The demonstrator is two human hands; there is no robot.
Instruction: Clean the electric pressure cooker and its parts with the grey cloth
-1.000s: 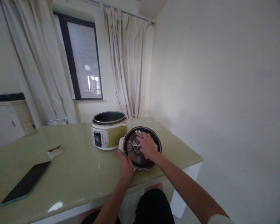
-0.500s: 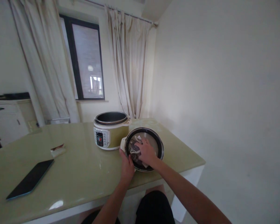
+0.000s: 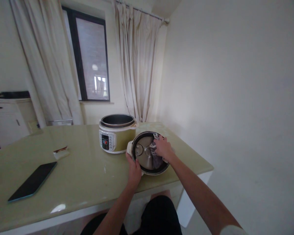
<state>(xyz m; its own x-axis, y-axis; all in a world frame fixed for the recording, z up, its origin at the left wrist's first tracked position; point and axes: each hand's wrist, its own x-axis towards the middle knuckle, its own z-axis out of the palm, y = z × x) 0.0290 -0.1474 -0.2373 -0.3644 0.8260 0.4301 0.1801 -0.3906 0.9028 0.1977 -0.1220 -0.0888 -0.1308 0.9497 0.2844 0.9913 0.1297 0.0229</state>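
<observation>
The pressure cooker lid (image 3: 143, 158) is tilted up near the table's front right edge, its metal inner side facing me. Its lower left rim is gripped by my left hand (image 3: 134, 169), thumb over the edge. My right hand (image 3: 163, 148) presses a grey and white cloth (image 3: 157, 161) against the right part of the lid's inside. Just behind and left of the lid stands the white and gold electric pressure cooker (image 3: 117, 135), uncovered, with a dark pot inside and a control panel on its front.
On the glossy green table (image 3: 88, 176), a dark tablet (image 3: 33, 181) lies at the left. Beyond it is a small white packet (image 3: 61, 152) with a reddish-brown edge. A wall (image 3: 235, 114) rises to the right; curtains (image 3: 138, 65) and a window are behind.
My right hand has wiped the cloth from the left and middle of the lid's inside to its right side. My left hand keeps its hold on the rim.
</observation>
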